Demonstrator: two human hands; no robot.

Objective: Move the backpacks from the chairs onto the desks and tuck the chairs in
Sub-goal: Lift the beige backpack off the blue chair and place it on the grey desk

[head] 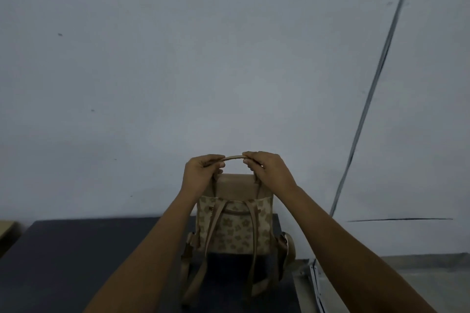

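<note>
A tan backpack (235,226) with a beige flower pattern stands upright at the far right end of a dark desk top (76,262), its shoulder straps hanging toward me. My left hand (201,173) and my right hand (267,169) both grip the curved tan top handle (234,157), one at each end. The bag's back faces me, close to the wall. No chair is in view.
A pale grey wall (203,58) rises right behind the desk. A thin cable (376,79) runs diagonally down the wall on the right. A corner of a tan surface (6,232) shows at the far left. Grey floor (419,269) lies right of the desk.
</note>
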